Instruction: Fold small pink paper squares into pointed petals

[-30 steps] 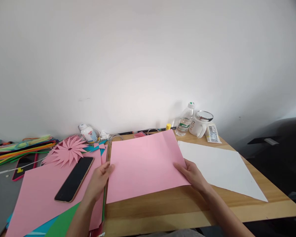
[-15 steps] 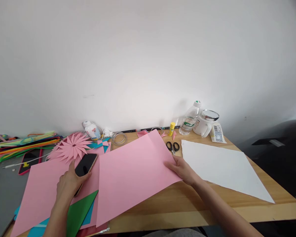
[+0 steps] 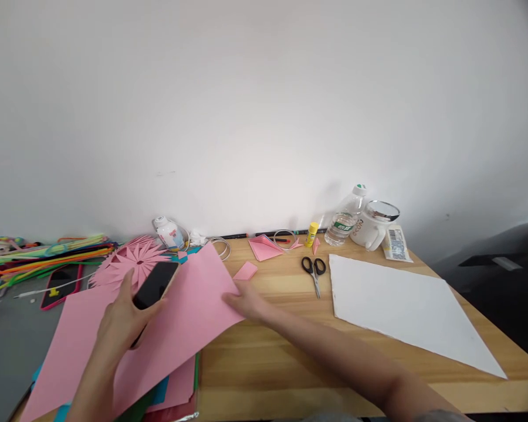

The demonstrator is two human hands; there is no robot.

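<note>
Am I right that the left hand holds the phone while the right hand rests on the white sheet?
Not quite: in the head view the right hand rests on the edge of the pink sheet, not the white sheet, which lies untouched further right. The left hand does hold the phone.

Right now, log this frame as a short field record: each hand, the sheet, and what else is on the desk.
left hand: holds black phone, lifted above the pink sheet
right hand: flat on the right edge of the pink sheet
under sheet: coloured paper stack
mid desk: scissors, white sheet
back edge: glue stick, water bottle, mug
</note>
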